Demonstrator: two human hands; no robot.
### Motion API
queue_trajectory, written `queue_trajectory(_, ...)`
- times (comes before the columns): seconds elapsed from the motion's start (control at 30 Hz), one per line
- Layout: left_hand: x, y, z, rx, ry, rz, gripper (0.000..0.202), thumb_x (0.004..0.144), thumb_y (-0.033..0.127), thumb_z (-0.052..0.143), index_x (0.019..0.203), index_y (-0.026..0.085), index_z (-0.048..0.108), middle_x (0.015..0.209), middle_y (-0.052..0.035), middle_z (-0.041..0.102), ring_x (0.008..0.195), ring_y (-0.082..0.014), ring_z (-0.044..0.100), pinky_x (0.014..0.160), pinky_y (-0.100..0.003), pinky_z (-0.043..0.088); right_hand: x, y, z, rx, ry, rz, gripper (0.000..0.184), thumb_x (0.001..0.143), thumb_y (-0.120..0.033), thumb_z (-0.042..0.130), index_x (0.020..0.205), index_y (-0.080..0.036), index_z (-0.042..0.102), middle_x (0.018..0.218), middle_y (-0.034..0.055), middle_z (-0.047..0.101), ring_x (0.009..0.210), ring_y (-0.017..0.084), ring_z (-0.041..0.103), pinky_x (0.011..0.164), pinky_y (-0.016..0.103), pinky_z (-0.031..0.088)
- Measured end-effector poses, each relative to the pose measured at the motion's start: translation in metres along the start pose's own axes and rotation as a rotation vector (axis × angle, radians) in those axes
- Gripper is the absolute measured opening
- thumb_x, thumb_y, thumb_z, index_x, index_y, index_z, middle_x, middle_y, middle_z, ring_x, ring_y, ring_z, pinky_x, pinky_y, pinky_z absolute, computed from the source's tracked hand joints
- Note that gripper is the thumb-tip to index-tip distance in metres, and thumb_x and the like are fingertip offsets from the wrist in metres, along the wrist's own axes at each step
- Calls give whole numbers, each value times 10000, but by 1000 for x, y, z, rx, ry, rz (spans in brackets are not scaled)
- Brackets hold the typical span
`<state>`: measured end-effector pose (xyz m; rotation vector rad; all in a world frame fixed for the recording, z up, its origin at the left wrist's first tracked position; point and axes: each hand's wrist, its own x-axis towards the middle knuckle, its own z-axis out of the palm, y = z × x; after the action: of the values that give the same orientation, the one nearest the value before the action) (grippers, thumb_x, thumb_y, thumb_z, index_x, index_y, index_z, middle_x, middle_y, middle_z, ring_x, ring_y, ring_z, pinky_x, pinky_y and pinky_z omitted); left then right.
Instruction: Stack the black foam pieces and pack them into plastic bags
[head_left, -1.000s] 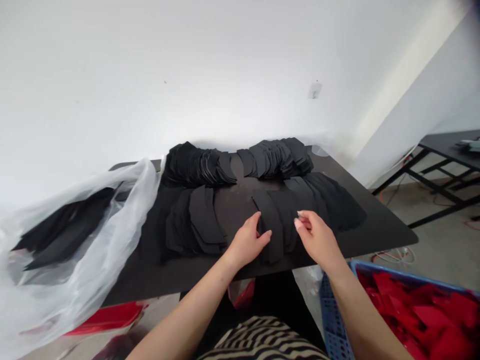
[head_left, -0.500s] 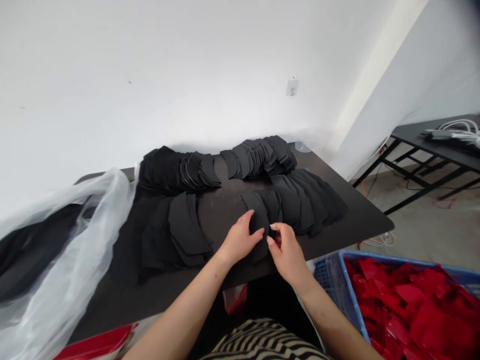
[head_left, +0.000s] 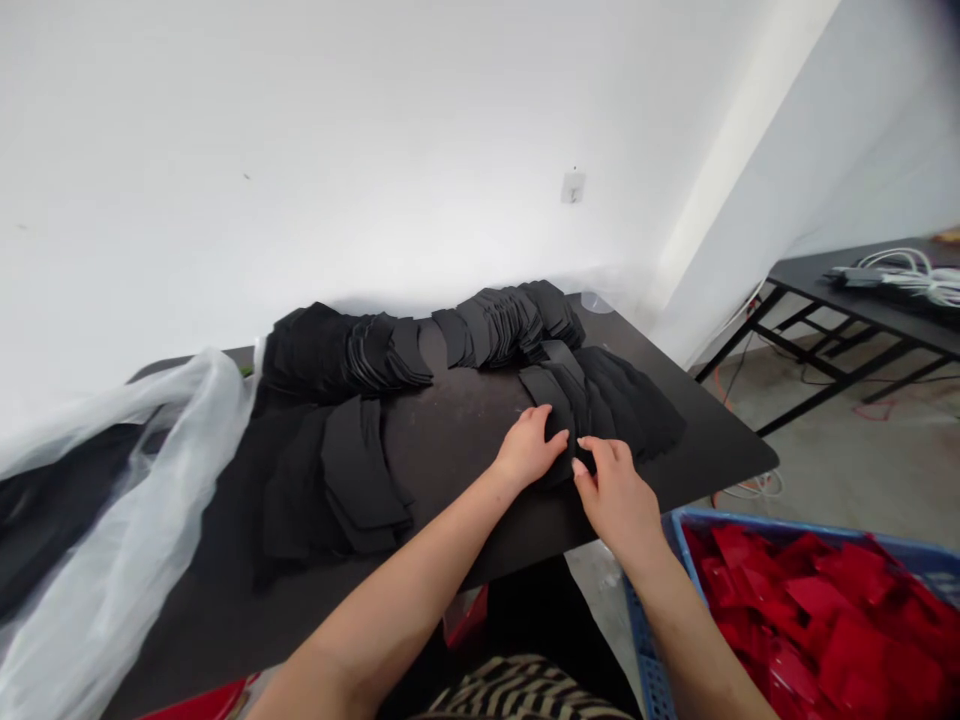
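Note:
My left hand (head_left: pixel 532 447) presses over a curved black cut piece (head_left: pixel 546 392) at the left end of the front right row, fingers on top and thumb toward the right. Close beside it, my right hand (head_left: pixel 619 490) has its thumb and index finger bent together at the near edge of the same pieces. The pieces look thin and flat, like fabric or foam; which one I cannot tell. More overlapping black pieces (head_left: pixel 622 395) fan out to the right of my hands. How many layers my fingers hold is hidden.
Fanned black stacks lie at the back left (head_left: pixel 345 350), back right (head_left: pixel 499 322) and front left (head_left: pixel 360 465) of the dark table (head_left: pixel 442 420). Clear plastic sheeting (head_left: pixel 172 480) drapes its left side. A blue crate (head_left: pixel 679 530) of red pieces (head_left: pixel 832 620) stands right; another table (head_left: pixel 810 268) is beyond.
Both hands have moved right along the table together with the black pieces under them. The front right row is now bunched closer together, and more bare tabletop shows left of it.

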<state>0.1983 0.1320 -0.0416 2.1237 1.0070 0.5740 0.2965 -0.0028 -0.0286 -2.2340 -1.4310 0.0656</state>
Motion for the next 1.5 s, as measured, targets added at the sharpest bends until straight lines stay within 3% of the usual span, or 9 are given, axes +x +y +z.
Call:
queue_trajectory(0.23, 13, 5, 15, -32, 30, -15, 586, 864, 386, 588, 1366, 98, 503, 1372, -167, 547, 1226, -263, 559, 1029, -357, 479, -8, 18, -3, 263, 63, -8, 309, 927, -387, 475, 1191, -246, 549, 1221, 83, 551, 698, 139, 626, 694, 339, 517)
queue_trajectory(0.37, 12, 2, 17, -27, 45, -10, 591, 858, 383, 588, 1376, 113, 493, 1372, -165, 543, 1181, -271, 583, 1017, -376, 484, 8, 27, -21, 282, 152, -15, 297, 922, -407, 488, 1145, -241, 590, 1146, 63, 634, 754, 160, 638, 778, 344, 514)
queue_trajectory(0.53, 9, -2, 15, -22, 58, 3, 588, 856, 387, 591, 1374, 126, 492, 1374, -157, 542, 1188, -278, 576, 1018, -383, 482, 91, 28, -39, 112, 160, -43, 270, 955, -361, 451, 1147, -241, 599, 1136, 50, 687, 1002, 212, 644, 865, 328, 470)
queue_trajectory(0.63, 10, -2, 15, -21, 64, -2, 579, 854, 373, 593, 1366, 119, 498, 1364, -158, 552, 1182, -278, 580, 1014, -385, 485, 147, 21, -29, -32, 17, -10, 270, 947, -332, 478, 1174, -223, 576, 1059, 66, 709, 984, 238, 650, 812, 333, 464)
queue_trajectory(0.73, 11, -1, 16, -23, 63, -4, 577, 848, 369, 602, 1359, 121, 503, 1357, -157, 558, 1172, -277, 587, 1004, -387, 494, 178, 16, -13, -75, -39, -48, 245, 920, -258, 520, 1152, -206, 578, 1040, 74, 706, 964, 235, 651, 798, 326, 454)
queue_trajectory(0.97, 12, -2, 17, -43, 58, 3, 582, 848, 373, 599, 1361, 117, 500, 1364, -165, 547, 1174, -284, 584, 1015, -397, 488, 186, 19, 4, -131, -83, -89, 249, 907, -233, 541, 1152, -190, 561, 1119, 88, 675, 978, 218, 645, 811, 308, 451)
queue_trajectory(1.13, 14, 0, 19, -62, 57, -1, 583, 851, 366, 596, 1362, 103, 496, 1367, -171, 541, 1183, -289, 576, 1019, -401, 485, 196, 19, -8, -161, -127, -89, 227, 907, -228, 535, 1127, -196, 582, 1084, 74, 695, 978, 206, 650, 812, 289, 454)
queue_trajectory(1.33, 23, 3, 26, -86, 63, -14, 574, 858, 365, 589, 1361, 107, 487, 1360, -179, 534, 1180, -287, 576, 1024, -406, 479, 206, 22, -14, -247, -185, -72, 220, 850, -176, 572, 1059, -157, 640, 1021, 138, 705, 961, 256, 657, 802, 334, 463)
queue_trajectory(1.5, 23, 5, 28, -109, 94, -4, 539, 878, 365, 562, 1348, 111, 495, 1384, -168, 512, 1201, -274, 560, 1026, -389, 481, 205, 25, -20, -236, -179, -109, 229, 877, -221, 549, 1090, -197, 631, 1053, 79, 709, 962, 208, 654, 803, 288, 462)
